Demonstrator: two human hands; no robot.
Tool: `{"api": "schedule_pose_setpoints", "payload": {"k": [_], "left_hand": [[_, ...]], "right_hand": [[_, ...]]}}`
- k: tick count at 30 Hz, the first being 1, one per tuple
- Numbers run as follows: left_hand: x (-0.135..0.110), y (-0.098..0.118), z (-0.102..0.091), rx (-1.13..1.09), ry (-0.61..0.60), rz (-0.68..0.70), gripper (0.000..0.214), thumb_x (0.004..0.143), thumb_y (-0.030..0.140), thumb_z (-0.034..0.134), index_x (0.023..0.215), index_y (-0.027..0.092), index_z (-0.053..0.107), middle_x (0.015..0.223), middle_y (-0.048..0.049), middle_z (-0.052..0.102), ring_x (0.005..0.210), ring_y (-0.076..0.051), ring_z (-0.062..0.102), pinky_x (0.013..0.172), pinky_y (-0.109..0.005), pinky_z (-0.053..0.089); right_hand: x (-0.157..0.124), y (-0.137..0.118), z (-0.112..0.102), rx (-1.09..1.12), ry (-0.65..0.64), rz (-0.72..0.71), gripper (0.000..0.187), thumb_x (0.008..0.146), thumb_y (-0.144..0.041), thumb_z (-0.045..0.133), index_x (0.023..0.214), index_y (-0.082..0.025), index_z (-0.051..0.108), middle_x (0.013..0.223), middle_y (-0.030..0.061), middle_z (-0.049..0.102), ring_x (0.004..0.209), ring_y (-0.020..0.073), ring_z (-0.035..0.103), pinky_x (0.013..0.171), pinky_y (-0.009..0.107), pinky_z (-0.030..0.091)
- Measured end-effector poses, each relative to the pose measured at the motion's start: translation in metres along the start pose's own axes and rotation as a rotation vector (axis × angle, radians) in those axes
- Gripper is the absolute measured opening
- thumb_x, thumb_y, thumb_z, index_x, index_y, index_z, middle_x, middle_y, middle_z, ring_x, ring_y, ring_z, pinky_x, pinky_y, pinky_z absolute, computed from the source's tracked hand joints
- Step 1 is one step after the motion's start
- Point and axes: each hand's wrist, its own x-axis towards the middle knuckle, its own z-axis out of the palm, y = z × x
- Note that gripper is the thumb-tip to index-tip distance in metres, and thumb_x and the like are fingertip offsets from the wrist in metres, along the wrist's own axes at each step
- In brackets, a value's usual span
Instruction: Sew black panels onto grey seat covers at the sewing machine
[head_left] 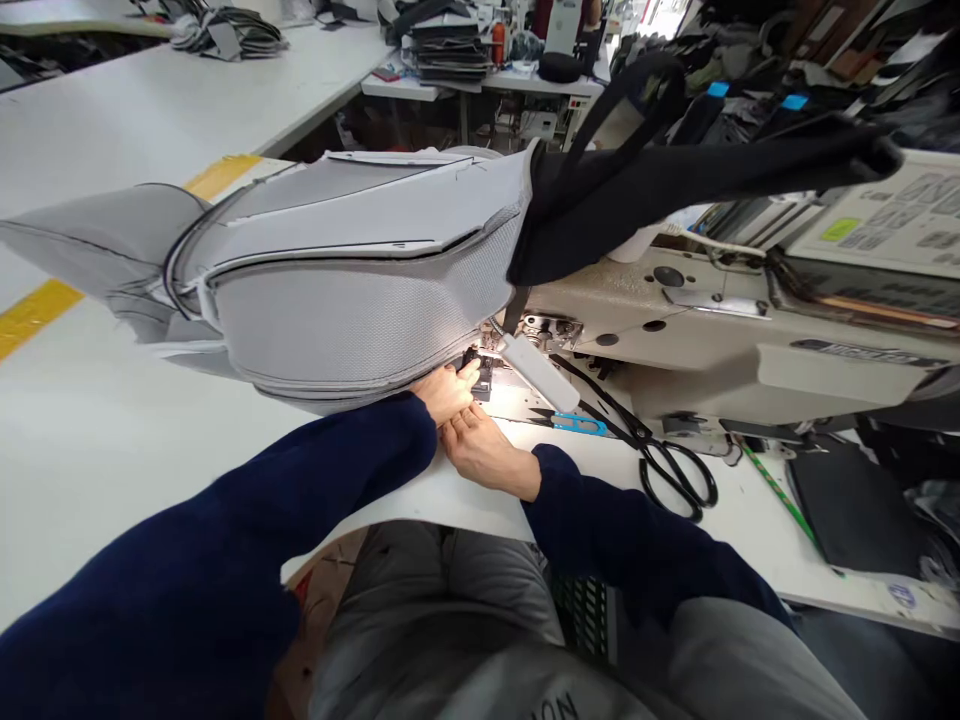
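2 navy sleeves (225, 540); L hand (444, 392), R hand (480, 452) at 1 grey padded panel (352, 325)

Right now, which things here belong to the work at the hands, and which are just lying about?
In use: left hand, right hand, grey padded mesh cover, attached black fabric, industrial sewing machine.
Lying about: black-handled shears, blue thread snips, dark stack on far table.

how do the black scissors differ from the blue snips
The black-handled tailor's shears are longer than the blue U-shaped thread snips. The shears have two finger loops, the snips none. The shears lie diagonally, the snips nearly level. Both lie unheld on the white table.
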Motion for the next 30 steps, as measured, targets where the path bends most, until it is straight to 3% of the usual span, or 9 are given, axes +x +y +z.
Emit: {"api": "schedule_pose_setpoints", "payload": {"k": [9,16,21,25,27,30], "left_hand": [[0.009,-0.002,0.006,-0.007,0.026,-0.073,0.042,0.090,0.013,0.038,0.129,0.003,0.052,0.132,-0.0242,0.050,0.092,-0.027,0.062,0.074,-0.036,0.044],[0.008,-0.002,0.010,0.025,0.026,-0.047,0.046,0.091,0.012,0.035,0.134,0.000,0.046,0.139,-0.0248,0.044,0.094,-0.029,0.062,0.074,-0.036,0.045],[0.006,0.001,0.016,-0.063,0.078,-0.097,0.048,0.089,0.008,0.034,0.136,0.003,0.045,0.137,-0.0259,0.046,0.092,-0.027,0.062,0.073,-0.036,0.046],[0.005,-0.001,0.018,-0.043,0.150,-0.146,0.048,0.089,0.006,0.028,0.132,0.004,0.049,0.135,-0.0258,0.047,0.088,-0.027,0.063,0.070,-0.036,0.048],[-0.001,0.000,0.017,0.008,0.173,-0.119,0.047,0.089,0.006,0.027,0.128,0.005,0.053,0.132,-0.0245,0.050,0.085,-0.026,0.064,0.068,-0.035,0.048],[-0.017,0.003,0.019,0.005,0.252,-0.067,0.046,0.085,0.003,0.029,0.120,0.007,0.059,0.123,-0.0225,0.058,0.074,-0.024,0.064,0.065,-0.035,0.049]], "right_hand": [[0.003,0.005,0.002,0.062,0.005,0.063,0.030,0.091,-0.015,0.036,0.105,-0.003,0.060,0.100,0.0204,0.061,0.096,0.0302,0.054,0.096,0.053,0.037],[0.003,0.001,0.004,0.072,0.015,0.090,0.030,0.092,-0.014,0.035,0.105,-0.001,0.059,0.102,0.0239,0.060,0.098,0.0305,0.054,0.098,0.053,0.035],[-0.010,-0.007,-0.022,0.152,0.062,0.145,0.028,0.094,-0.020,0.038,0.109,-0.005,0.056,0.114,0.0230,0.058,0.111,0.0298,0.051,0.099,0.052,0.036],[-0.061,-0.003,-0.073,0.299,0.228,0.178,0.015,0.094,-0.019,0.042,0.092,-0.015,0.056,0.090,0.0062,0.067,0.084,0.0156,0.060,0.100,0.041,0.038],[-0.104,0.011,-0.099,0.279,0.344,0.288,0.010,0.091,-0.015,0.046,0.087,-0.018,0.054,0.079,0.0007,0.066,0.073,0.0126,0.059,0.098,0.039,0.039],[-0.186,0.045,-0.134,0.022,0.463,0.551,0.010,0.088,-0.012,0.049,0.091,-0.019,0.055,0.081,0.0015,0.066,0.076,0.0148,0.059,0.091,0.038,0.042]]}}
